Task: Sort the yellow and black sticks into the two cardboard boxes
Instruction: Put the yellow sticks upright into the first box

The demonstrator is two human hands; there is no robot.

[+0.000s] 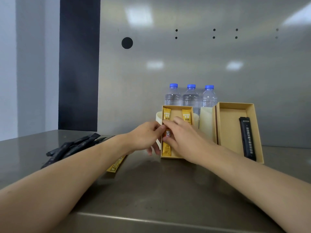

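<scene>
Both hands meet over the left cardboard box (177, 156), the left hand (146, 137) and right hand (180, 137) each curled with fingertips pinching a yellow stick (166, 145) lying along the box's left side, and the right hand hides the lower half of a second yellow stick (186, 116). The right box (255, 132) holds one black stick (247, 138). On the steel counter (151, 190), a pile of black sticks (72, 148) and a loose yellow stick (116, 165) are partly covered by the left forearm; three water bottles (191, 96) stand against the metal wall (185, 56).
</scene>
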